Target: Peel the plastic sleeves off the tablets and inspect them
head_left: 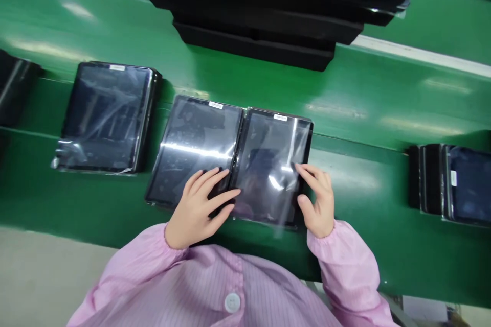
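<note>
Two black tablets in clear plastic film lie side by side on a green conveyor belt [368,179] in front of me. My left hand [199,209] rests with fingers spread across the near edge where the left tablet [195,143] meets the right tablet [272,158]. At the right tablet's near right corner is my right hand [316,199], fingers on its face and thumb under the edge, gripping it. Both sleeves are pink.
Another wrapped tablet [105,115] lies on the belt to the left, and a dark one [13,87] at the far left edge. More wrapped tablets [456,184] sit at the right. A stack of black foam trays [268,5] stands beyond the belt.
</note>
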Demonstrator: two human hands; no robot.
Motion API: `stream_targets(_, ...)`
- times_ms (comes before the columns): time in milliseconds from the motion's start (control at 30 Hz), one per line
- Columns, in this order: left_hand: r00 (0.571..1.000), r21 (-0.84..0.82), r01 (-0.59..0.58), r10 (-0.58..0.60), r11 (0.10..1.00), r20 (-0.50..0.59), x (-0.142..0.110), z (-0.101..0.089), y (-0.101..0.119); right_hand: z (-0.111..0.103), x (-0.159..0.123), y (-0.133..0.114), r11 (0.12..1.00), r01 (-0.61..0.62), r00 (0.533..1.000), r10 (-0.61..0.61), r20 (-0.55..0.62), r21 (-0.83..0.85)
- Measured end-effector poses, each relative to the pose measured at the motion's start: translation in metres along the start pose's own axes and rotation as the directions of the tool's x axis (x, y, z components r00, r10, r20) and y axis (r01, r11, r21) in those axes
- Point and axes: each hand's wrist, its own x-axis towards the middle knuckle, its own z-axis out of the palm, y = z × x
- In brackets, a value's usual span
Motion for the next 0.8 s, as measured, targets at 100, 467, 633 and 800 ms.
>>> stream_targets(100, 0.993, 0.106, 0.104, -0.109, 0.989, 0.041, 0.002, 0.003, 0.003, 0.001, -0.002, -0.006, 0.997, -0.069, 0.998, 0.069, 0.010, -0.015)
stream_targets(467, 0.972, 0.262, 0.192, -0.221, 0.946, 0.083, -0.002, 0.009, -0.001, 0.008, -0.004, -0.042, 0.771, 0.154, 0.874, -0.398, 0.279, 0.619)
stream_targets(633, 0.962, 0.256, 0.201, -0.240, 0.946, 0.131, -0.003, 0.010, -0.002, -0.001, -0.004, -0.035, 0.644, -0.193, 0.761, -0.378, 0.527, 0.740)
stream_targets(800, 0.952, 0.220, 0.220, -0.258, 0.950, 0.164, -0.002, 0.010, -0.002, -0.010, 0.005, -0.022, 0.659, -0.242, 0.775, -0.310, 0.550, 0.712)
